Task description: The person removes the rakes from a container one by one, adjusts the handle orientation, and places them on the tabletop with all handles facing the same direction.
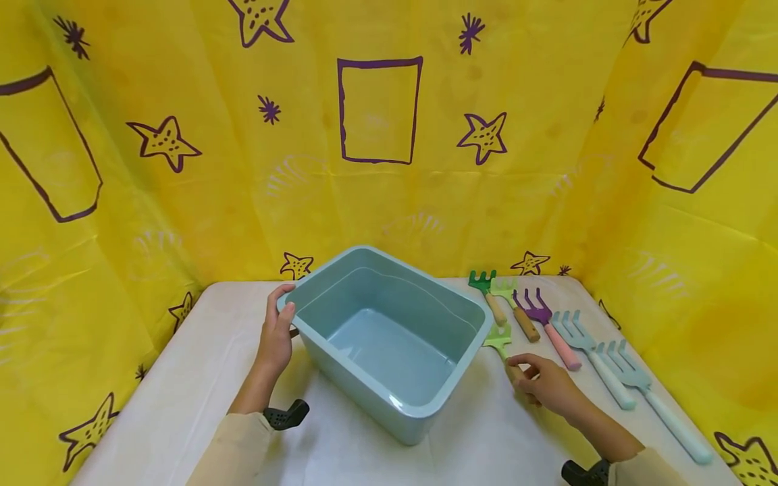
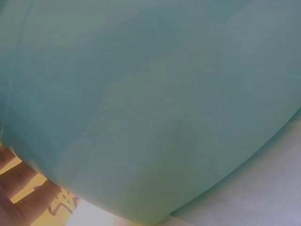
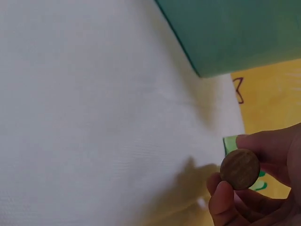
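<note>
A blue-green plastic tub [image 1: 389, 337] stands at an angle on the white-covered table, its inside bare. My left hand [image 1: 278, 337] grips the tub's left corner at the rim; in the left wrist view, fingers [image 2: 35, 200] show along the tub wall. Right of the tub, my right hand [image 1: 547, 385] pinches the wooden handle of a light green hand rake [image 1: 500, 337]. The tub's rim partly covers the rake's head in the head view. In the right wrist view, the round handle end [image 3: 240, 169] sits between thumb and fingers.
Along the table's right side lie a dark green hand rake [image 1: 483, 282], another light green one [image 1: 504, 289], a purple one with a pink handle [image 1: 537, 312], and two pale blue ones [image 1: 583, 341]. Yellow patterned cloth [image 1: 377, 209] walls the back and sides.
</note>
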### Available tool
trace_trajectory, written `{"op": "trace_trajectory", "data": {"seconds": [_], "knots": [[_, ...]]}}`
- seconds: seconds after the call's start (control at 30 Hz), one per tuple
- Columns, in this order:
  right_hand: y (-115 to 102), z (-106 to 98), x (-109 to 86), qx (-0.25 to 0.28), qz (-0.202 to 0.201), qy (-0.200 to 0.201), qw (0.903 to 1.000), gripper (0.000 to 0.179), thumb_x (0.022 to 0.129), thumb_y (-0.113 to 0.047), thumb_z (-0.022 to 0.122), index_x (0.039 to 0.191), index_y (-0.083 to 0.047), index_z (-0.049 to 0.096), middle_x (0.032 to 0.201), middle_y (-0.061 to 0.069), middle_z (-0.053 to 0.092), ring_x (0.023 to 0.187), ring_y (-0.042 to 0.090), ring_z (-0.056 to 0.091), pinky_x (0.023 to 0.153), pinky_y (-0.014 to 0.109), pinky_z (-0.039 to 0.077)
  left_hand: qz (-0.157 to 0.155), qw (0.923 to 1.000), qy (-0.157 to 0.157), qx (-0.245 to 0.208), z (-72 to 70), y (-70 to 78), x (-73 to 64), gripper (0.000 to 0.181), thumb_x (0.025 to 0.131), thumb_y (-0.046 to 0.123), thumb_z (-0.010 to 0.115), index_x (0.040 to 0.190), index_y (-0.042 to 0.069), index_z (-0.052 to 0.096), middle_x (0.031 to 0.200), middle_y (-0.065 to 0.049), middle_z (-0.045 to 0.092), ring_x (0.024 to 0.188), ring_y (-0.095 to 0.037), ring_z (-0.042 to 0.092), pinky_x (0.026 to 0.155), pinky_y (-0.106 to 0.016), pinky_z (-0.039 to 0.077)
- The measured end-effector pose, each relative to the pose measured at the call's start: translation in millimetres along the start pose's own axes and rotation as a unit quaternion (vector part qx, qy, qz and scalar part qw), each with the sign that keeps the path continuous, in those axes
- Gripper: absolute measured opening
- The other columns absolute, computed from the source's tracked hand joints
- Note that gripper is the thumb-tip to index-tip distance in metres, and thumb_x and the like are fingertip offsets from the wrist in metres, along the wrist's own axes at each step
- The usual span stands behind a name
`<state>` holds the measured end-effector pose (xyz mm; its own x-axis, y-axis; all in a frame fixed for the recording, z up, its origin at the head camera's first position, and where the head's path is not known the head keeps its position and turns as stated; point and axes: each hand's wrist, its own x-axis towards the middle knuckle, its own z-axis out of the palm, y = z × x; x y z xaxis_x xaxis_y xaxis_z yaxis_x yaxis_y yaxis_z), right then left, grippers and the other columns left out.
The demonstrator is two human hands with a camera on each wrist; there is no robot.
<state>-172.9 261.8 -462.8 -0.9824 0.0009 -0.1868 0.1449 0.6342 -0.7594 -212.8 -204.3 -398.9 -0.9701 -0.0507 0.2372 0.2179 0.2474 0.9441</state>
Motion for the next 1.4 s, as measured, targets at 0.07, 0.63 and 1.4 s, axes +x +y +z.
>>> {"op": "trace_trajectory", "data": {"seconds": [0.07,0.63,1.4], "knots": [[2,3,-0.7,-0.016,0.003,0.011,0.9998,0.038,0.085,-0.006,0.068,0.123,-0.006,0.061,0.084,0.009,0.054,0.064,0.021,0.052,0.054,0.032,0.049,0.005,1.0000,-0.001,-0.001,0.1,-0.3,0.0,0.046,0.104,0.029,0.030,0.147,0.015,0.023,0.149,-0.016,0.032,0.127,-0.042,0.038,0.098,-0.067,0.035],[9,9,2.6,-0.100,-0.042,0.042,0.9932,0.039,0.085,-0.010,0.073,0.123,-0.007,0.062,0.084,0.005,0.057,0.072,0.020,0.051,0.057,0.030,0.048,0.032,0.9993,0.009,-0.016,1.2,-42.1,15.0,0.046,0.103,0.041,0.032,0.146,0.025,0.027,0.145,-0.011,0.037,0.123,-0.039,0.042,0.095,-0.067,0.038],[46,-25,-17.5,-0.253,-0.244,0.121,0.9282,0.061,0.083,-0.037,0.076,0.133,-0.007,0.056,0.131,0.025,0.051,0.119,0.047,0.043,0.093,0.069,0.033,0.084,0.9895,0.034,0.112,-21.7,-52.4,-10.0,0.059,0.103,0.033,0.045,0.155,0.032,0.017,0.150,-0.010,0.035,0.126,-0.038,0.044,0.096,-0.063,0.040]]}}
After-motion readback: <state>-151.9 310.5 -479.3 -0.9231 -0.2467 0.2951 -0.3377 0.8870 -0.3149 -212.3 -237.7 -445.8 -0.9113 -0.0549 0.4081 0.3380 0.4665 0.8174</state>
